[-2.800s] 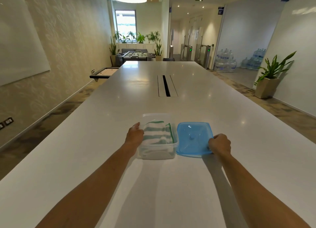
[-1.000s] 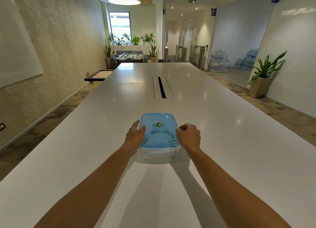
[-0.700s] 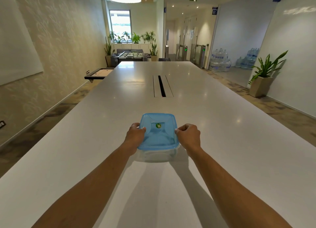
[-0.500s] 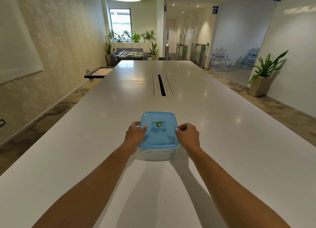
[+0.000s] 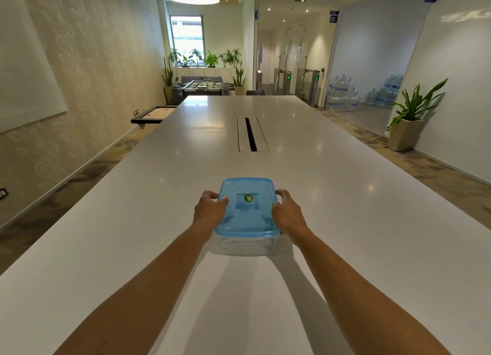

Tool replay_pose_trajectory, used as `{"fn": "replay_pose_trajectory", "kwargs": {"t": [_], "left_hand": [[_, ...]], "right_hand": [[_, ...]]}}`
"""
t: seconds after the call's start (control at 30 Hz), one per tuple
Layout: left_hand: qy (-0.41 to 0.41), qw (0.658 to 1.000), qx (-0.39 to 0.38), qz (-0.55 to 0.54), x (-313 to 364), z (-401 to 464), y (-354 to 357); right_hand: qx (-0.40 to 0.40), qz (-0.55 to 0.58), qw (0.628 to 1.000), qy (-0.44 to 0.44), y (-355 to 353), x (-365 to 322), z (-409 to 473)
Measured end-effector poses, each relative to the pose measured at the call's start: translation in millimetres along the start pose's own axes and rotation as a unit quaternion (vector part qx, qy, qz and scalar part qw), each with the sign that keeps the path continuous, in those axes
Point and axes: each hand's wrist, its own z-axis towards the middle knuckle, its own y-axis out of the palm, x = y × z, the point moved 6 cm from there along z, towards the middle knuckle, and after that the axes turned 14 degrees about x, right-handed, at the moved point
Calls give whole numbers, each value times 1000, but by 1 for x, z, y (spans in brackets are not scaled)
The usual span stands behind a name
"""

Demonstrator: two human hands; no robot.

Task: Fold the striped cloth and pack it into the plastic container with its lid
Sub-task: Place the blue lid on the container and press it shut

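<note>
A clear plastic container (image 5: 243, 245) stands on the white table in front of me, covered by its blue lid (image 5: 247, 208) with a small green sticker in the middle. My left hand (image 5: 208, 211) grips the lid's left edge, thumb on top. Opposite it, my right hand (image 5: 288, 212) grips the right edge, its fingers curled over the rim. The striped cloth is hidden under the lid and cannot be made out through the container wall.
The long white table (image 5: 345, 195) stretches ahead, with a cable slot (image 5: 251, 134) in its middle. A potted plant (image 5: 409, 120) stands on the floor at the right, water bottles behind it. A low tray table (image 5: 154, 115) stands at the left.
The blue lid lay beside the open container with the cloth showing; my right hand has put it on top. Both hands now hold the lid's edges.
</note>
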Motion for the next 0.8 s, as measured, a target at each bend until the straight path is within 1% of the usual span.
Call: {"fn": "replay_pose_trajectory", "kwargs": {"t": [0.07,0.23,0.37,0.47,0.5,0.57,0.63,0.73,0.8], "left_hand": [[-8,1000,-3,-3,-2,2,1],[-10,999,-41,-22,-3,5,11],[-6,998,-53,-39,-4,7,14],[-16,997,-65,-38,-5,9,12],[-2,998,-60,-23,-3,11,11],[59,997,-38,23,3,15,11],[112,991,-37,58,10,17,17],[126,988,-58,63,13,20,21],[135,987,-48,66,14,23,20]], "right_hand": [[-16,-8,1000,-14,1,-1,0],[-35,-25,999,-13,4,0,4],[-26,-27,999,-19,6,7,10],[-14,-47,998,-42,8,6,14],[-10,-65,996,-55,8,5,16],[-1,-95,993,-76,9,2,22],[11,-108,991,-83,11,0,29],[32,-134,985,-104,15,-3,37],[42,-150,980,-122,17,-4,41]]}}
